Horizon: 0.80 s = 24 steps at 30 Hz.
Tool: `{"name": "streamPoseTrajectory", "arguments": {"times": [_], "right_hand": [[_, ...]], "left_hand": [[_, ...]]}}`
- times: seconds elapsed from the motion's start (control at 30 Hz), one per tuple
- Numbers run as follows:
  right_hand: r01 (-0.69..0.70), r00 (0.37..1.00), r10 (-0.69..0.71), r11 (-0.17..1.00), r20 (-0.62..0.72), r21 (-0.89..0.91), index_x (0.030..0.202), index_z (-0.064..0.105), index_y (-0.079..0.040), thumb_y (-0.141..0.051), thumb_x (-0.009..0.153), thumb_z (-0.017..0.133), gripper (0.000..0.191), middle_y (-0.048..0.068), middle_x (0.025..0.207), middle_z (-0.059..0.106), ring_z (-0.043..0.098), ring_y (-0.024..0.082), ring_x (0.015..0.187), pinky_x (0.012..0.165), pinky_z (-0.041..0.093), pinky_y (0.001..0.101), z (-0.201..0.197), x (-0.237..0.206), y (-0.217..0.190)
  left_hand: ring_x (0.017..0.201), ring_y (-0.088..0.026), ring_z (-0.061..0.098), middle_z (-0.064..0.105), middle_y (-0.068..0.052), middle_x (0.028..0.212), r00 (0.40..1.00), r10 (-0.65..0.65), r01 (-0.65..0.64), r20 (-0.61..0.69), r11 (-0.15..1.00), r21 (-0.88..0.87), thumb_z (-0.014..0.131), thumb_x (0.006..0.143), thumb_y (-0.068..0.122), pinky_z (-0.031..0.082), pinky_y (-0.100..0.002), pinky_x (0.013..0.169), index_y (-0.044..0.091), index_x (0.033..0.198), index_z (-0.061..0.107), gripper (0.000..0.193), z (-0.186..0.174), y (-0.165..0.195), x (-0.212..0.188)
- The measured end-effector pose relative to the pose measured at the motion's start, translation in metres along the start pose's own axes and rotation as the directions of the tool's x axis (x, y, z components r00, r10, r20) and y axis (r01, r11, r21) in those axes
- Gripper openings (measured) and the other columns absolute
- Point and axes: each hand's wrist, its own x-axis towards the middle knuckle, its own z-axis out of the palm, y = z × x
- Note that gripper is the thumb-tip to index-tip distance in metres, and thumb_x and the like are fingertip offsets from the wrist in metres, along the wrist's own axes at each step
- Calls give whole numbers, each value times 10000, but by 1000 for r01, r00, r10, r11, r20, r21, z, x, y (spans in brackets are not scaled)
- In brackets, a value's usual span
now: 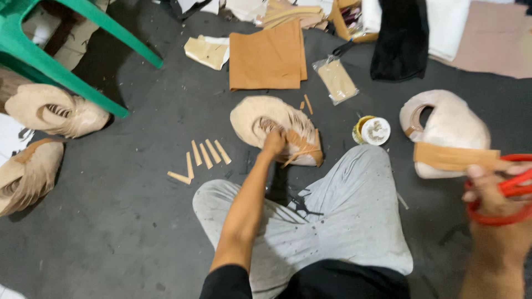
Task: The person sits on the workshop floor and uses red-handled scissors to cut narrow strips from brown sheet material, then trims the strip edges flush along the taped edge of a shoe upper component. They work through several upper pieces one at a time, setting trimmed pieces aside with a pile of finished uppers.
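Note:
My left hand point(274, 141) reaches forward over my grey-trousered knee and rests on a stack of beige shoe-upper pieces point(266, 119) with tan straps on the dark floor; whether its fingers grip anything I cannot tell. My right hand point(490, 191), at the right edge, is closed around red-handled scissors point(507, 191). A tan rectangular strip point(454, 156) sticks out to the left of the scissors. A second pile of beige upper pieces point(451, 124) lies just behind that strip.
Several short tan strips point(202, 158) lie left of my knee. An open tin of glue point(372, 130) stands by the stack. Tan sheets point(267, 58), a plastic bag point(336, 80), a green plastic chair point(61, 50) and more beige piles point(55, 111) surround the spot.

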Motion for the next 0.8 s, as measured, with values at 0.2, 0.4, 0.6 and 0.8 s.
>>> {"name": "streamPoseTrajectory", "arguments": {"times": [0.2,0.4,0.6,0.8], "right_hand": [[-13,975,42,991,217,-134,1020,658,46,-47,909,795,199,78,706,649,582,113,539,492,448,236,62,15,-52],[-307,773,262,951,578,-20,1060,584,11,-18,785,855,388,90,821,602,597,113,572,470,507,273,125,16,-45],[88,681,-24,995,732,-49,1082,519,-6,-33,880,723,288,24,933,649,752,96,868,720,618,273,123,31,-44],[542,525,413,512,744,-666,1135,609,-122,-504,871,809,505,117,688,712,714,264,664,644,521,359,104,21,-59]], "left_hand": [[1167,-293,645,709,-176,1207,997,69,-26,34,719,-695,521,1069,316,470,-394,1049,-22,1219,690,406,-31,81,-83],[1161,-148,615,643,-84,1286,964,120,241,237,-19,-970,632,1023,91,469,-343,1060,15,1386,560,377,-89,163,-175],[1159,-219,675,683,-134,1257,989,-52,115,140,-326,-938,592,982,91,535,-403,1026,-35,1344,526,390,-135,167,-173],[1127,-164,663,677,-122,1263,990,-139,-41,-18,-160,-986,663,977,-12,518,-334,1034,-19,1393,509,444,-140,168,-173]]}}
